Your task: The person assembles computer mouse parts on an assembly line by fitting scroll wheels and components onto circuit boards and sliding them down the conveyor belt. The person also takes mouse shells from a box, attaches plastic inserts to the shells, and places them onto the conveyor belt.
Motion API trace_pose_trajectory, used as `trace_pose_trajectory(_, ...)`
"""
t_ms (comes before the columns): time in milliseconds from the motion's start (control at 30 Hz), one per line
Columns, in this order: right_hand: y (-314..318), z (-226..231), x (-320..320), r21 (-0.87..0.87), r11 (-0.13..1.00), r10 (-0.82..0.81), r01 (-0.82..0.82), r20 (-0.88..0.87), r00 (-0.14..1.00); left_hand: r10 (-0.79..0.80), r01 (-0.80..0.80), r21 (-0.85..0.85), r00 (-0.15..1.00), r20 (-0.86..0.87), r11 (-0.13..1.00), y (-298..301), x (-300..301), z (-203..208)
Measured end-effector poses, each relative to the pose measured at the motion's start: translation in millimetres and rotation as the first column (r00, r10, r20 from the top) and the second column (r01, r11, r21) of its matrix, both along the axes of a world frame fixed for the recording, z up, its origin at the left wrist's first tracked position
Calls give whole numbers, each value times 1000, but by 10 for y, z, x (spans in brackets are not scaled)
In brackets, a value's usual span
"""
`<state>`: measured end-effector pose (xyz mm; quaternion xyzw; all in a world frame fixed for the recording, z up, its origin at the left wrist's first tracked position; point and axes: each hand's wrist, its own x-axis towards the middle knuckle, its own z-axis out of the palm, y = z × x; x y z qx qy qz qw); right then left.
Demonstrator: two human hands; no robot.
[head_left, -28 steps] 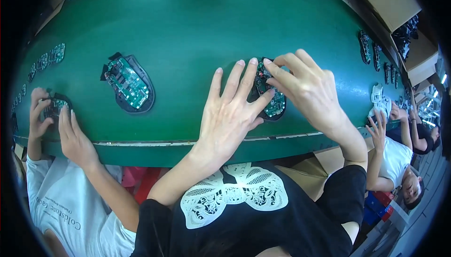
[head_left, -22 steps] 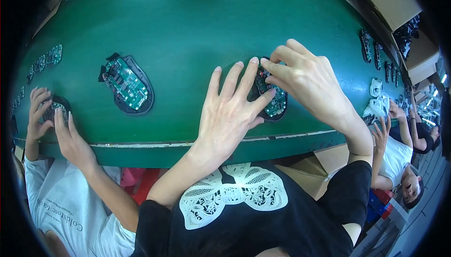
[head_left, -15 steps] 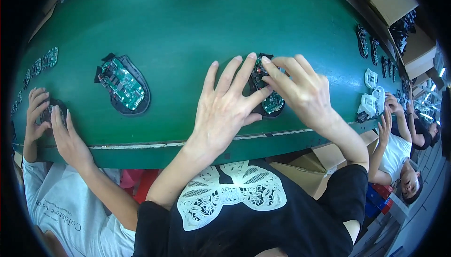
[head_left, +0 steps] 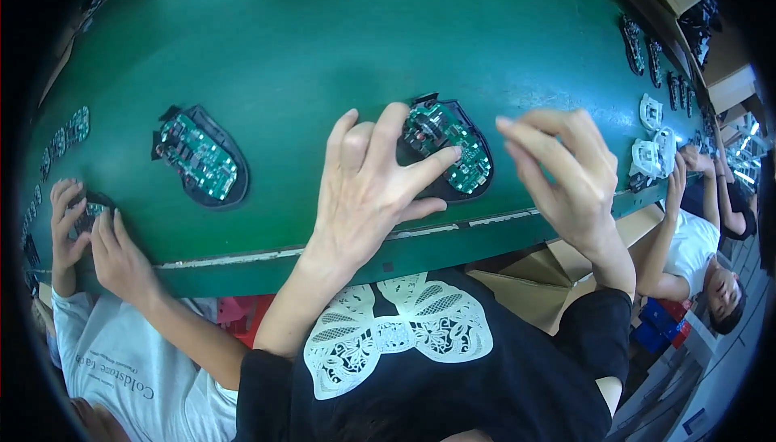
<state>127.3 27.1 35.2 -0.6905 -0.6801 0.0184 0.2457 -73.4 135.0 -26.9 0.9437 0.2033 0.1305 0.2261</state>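
Note:
An opened computer mouse base (head_left: pixel 467 173), a black shell with a green circuit board in it, lies on the bench. My left hand (head_left: pixel 368 179) holds it on its left side, with the index finger pressing on the board and the thumb at its near edge. A round black part, like a scroll wheel (head_left: pixel 428 124), shows near the far end of the board. To the right of the shell and apart from it is my right hand (head_left: pixel 570 171), its fingers curled in a loose pinch. Whatever may be between its fingertips is hidden. Another mouse base (head_left: pixel 202 159) with a board lies to the left.
Several circuit boards (head_left: pixel 73 131) lie at the far left, near a co-worker's hands (head_left: pixel 113 252). White plastic parts (head_left: pixel 655 147) and rows of mouse bases (head_left: pixel 634 46) sit at right, by another person (head_left: pixel 687 256). Cardboard boxes (head_left: pixel 525 280) stand below the bench edge.
My right hand has lifted off the mouse base and moved right. My left hand remains on it, its middle and ring fingers now more bent. The whole view has shifted slightly.

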Motion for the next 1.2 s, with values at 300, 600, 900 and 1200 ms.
trace_pose_trajectory(300, -370, -483, -28, -88, 996, -39, 15, -276, 960, -3, -3, 67, 996, 84, 998, 50, 75, 13)
trace_pose_trajectory(600, -310, -592, -55, -57, 995, -92, 77, -352, 931, -67, 69, 150, 998, -18, 986, 70, 126, -45)
trace_pose_trajectory(900, -281, -580, -126, -73, 990, -138, 121, -318, 938, -83, 88, 107, 995, -50, 990, 80, 116, -28)
trace_pose_trajectory(1200, -248, -518, -213, -81, 985, -164, 149, -220, 962, -84, 87, 36, 994, -73, 996, 67, 66, -8)
